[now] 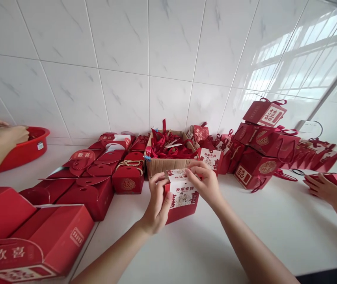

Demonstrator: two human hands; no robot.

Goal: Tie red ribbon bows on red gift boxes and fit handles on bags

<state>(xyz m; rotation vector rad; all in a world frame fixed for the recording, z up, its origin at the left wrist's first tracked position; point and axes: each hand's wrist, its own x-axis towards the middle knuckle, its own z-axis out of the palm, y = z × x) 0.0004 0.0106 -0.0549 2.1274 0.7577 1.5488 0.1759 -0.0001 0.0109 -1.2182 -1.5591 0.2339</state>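
Note:
A red and white gift box [183, 197] with printed characters and a small couple picture stands in the middle, above the white table. My left hand [158, 201] grips its left side, thumb on the front and fingers behind. With bent fingers, my right hand [203, 181] pinches the top edge of the same box at its right. Just behind it stands an open cardboard carton [168, 163] filled with red ribbons [174, 144].
Red boxes [88, 193] fill the left side. Stacked boxes [263, 150] and small bags [319, 157] stand at right. Another person's hands reach into a red basin [23, 152] at far left; other hands [328, 189] hold a red item at far right.

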